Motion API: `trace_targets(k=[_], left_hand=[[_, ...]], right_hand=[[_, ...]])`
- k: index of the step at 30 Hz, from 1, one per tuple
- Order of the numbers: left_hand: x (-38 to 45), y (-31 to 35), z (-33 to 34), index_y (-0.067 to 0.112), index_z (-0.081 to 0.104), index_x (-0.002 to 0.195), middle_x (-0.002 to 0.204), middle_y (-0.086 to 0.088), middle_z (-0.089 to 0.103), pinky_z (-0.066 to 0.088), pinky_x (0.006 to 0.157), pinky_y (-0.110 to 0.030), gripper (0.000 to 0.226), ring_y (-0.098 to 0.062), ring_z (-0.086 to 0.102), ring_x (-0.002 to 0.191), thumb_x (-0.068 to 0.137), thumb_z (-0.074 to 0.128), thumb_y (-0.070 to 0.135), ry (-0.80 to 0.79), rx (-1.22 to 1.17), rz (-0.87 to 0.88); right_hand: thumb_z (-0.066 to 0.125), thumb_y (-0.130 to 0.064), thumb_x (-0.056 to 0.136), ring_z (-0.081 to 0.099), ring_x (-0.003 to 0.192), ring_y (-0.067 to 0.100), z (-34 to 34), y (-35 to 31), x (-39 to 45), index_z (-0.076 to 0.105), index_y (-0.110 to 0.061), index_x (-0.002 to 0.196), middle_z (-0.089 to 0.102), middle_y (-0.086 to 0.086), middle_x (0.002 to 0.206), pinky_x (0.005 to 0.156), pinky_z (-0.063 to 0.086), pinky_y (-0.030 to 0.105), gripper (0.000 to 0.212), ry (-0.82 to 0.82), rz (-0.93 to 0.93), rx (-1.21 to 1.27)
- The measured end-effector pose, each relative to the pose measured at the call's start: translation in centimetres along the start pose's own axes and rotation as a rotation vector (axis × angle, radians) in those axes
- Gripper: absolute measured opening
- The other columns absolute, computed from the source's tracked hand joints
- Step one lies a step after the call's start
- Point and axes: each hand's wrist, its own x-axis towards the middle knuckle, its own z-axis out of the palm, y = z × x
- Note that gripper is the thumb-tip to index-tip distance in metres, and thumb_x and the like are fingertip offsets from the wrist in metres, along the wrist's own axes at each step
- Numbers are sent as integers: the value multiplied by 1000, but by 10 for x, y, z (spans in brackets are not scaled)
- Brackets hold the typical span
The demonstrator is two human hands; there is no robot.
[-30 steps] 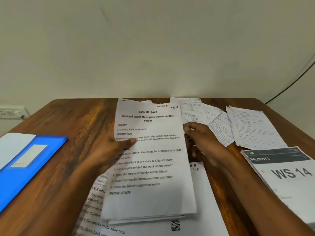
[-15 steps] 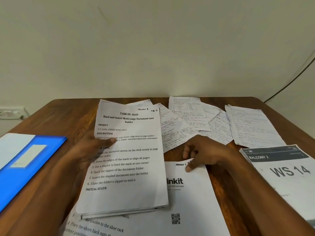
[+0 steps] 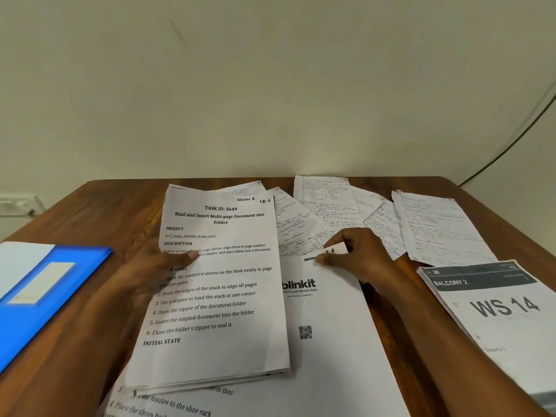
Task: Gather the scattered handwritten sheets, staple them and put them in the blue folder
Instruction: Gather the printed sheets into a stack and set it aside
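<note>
Left hand (image 3: 150, 266) gripping one paper stack (image 3: 216, 296), right hand (image 3: 355, 254) pinching one printed sheet's (image 3: 331, 326) corner, one blue folder (image 3: 45, 296)

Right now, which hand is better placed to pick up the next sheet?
Probably the right hand: it already pinches the top corner of the blinkit sheet, and the handwritten sheets lie just beyond it. The left hand holds the gathered stack.

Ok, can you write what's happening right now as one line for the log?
left hand: holds gathered stack | right hand: pinches top corner of blinkit sheet | handwritten sheets: still scattered | blue folder: untouched, far left
</note>
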Motion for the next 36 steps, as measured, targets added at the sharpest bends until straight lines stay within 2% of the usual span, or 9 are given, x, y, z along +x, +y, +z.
trace_targets(k=[2,4,8,11,17,24,26,30,36], left_hand=[[0,0,0,6,69,119,106,-22,79,66,65,-50,29,-39,80,83,91,70,0,17,-12,-2],[0,0,1,7,69,118,104,-21,80,66,62,-47,28,-37,80,80,92,69,-1,26,-17,-2],[-2,1,4,9,68,118,103,-21,80,66,61,-48,28,-38,80,80,93,68,-2,19,-46,-12],[-3,2,5,11,68,117,103,-22,79,66,59,-50,26,-39,80,78,95,65,-3,15,-78,-31],[-3,4,6,8,67,117,104,-27,78,65,58,-56,24,-42,79,74,96,63,-4,10,-117,-90],[-7,5,7,8,65,128,113,-30,75,61,76,-67,42,-50,76,89,87,71,-1,-7,-112,-55],[-10,6,8,7,65,127,114,-30,75,61,74,-66,48,-50,77,87,81,79,2,-10,-130,-36],[-13,7,11,6,67,126,115,-31,74,51,88,-79,56,-55,74,96,75,92,7,-25,-143,-8],[-12,6,13,10,66,124,111,-28,76,64,69,-60,49,-46,78,83,77,77,3,-10,-183,8]], right_hand=[[100,-26,65,73,87,14,-13,1,0,76,-24,100,78,-7,96,59,55,28,42,-189,78,13],[99,-13,65,75,96,19,-25,0,-1,73,-23,110,80,-4,103,73,64,33,53,-358,145,28],[95,1,65,75,106,23,-32,5,1,74,-17,116,80,0,109,95,62,46,59,-454,178,58],[96,-4,68,77,102,22,-30,15,7,79,-16,111,81,-2,107,92,62,50,48,-351,154,96],[88,-1,78,79,94,28,-22,27,15,79,-7,99,81,5,99,89,63,49,23,92,130,481],[80,-7,89,79,91,21,-16,26,17,79,-9,102,82,0,97,71,63,31,14,124,136,548],[78,-8,91,79,88,17,-16,23,17,79,-10,104,82,-3,97,66,61,24,14,128,130,566],[77,-9,92,79,93,18,-17,22,16,78,-10,109,81,-1,104,72,62,26,17,128,129,595],[79,-12,91,77,99,20,-17,19,16,79,-8,108,81,1,108,82,61,32,18,145,149,604]])
